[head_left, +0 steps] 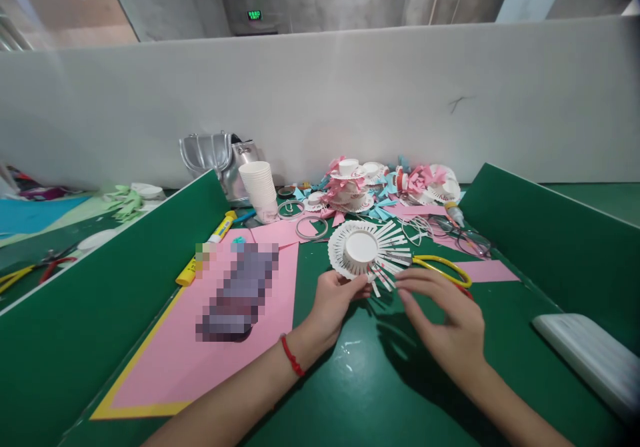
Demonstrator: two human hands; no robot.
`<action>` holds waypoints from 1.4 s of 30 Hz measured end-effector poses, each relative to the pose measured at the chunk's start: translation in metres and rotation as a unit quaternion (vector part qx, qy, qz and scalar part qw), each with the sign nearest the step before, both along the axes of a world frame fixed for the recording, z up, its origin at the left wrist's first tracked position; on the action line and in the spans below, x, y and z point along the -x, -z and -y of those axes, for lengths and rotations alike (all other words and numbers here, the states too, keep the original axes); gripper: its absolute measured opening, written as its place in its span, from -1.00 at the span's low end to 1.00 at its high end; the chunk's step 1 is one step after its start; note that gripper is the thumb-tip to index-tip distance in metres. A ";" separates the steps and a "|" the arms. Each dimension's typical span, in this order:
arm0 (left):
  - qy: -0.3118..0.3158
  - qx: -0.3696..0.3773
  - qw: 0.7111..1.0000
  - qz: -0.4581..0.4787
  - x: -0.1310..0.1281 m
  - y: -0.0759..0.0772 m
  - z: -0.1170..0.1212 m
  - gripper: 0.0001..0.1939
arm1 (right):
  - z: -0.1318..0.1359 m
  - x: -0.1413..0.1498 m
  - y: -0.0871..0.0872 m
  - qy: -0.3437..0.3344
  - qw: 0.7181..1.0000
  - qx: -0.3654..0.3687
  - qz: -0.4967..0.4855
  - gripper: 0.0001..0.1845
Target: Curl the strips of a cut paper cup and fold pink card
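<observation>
A white paper cup point(361, 247) has its wall cut into many narrow strips, with the round base facing up. On its left the strips stay joined to a scalloped edge; toward the right they fan out loose. My left hand point(336, 300), a red cord bracelet on its wrist, pinches the near edge between thumb and fingers. Close to the loose strip ends is my right hand point(447, 320), its fingers curved and a small gap showing between thumb and fingertips. Just behind the strips lie yellow-handled scissors point(445, 264), partly hidden by my right hand.
Pink paper point(165, 360) covers the left side, under a blurred-out object point(240, 294) and a yellow glue tube point(187, 272). Stacked paper cups point(259, 184) and cut-cup crafts point(350, 184) stand behind. Green dividers point(555, 247) flank the workspace; a white ridged object point(590, 354) sits right.
</observation>
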State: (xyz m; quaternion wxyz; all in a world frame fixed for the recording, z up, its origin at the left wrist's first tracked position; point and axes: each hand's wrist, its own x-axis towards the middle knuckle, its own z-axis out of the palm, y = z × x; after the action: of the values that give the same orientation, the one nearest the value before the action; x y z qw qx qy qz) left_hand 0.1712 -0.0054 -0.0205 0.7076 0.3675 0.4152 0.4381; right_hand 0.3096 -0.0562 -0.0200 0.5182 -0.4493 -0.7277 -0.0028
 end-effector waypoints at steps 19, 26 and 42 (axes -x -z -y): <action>0.026 -0.116 0.992 -0.046 -0.004 0.009 0.006 -0.90 | -0.022 0.001 0.021 -0.057 0.798 0.368 -0.473 -0.68; 0.033 -0.121 0.988 -0.088 -0.002 0.013 0.004 -0.90 | -0.022 0.002 0.021 -0.048 0.786 0.375 -0.490 -0.67; 0.045 -0.149 0.986 -0.065 0.003 0.019 0.001 -0.80 | -0.021 0.002 0.019 -0.051 0.799 0.386 -0.459 -0.71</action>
State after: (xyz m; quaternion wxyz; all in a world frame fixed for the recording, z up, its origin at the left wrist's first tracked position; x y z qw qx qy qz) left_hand 0.1682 -0.0065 -0.0394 0.6354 0.5150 0.3731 0.4380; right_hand 0.3078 -0.0356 -0.0395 0.5748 -0.5227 -0.3677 0.5110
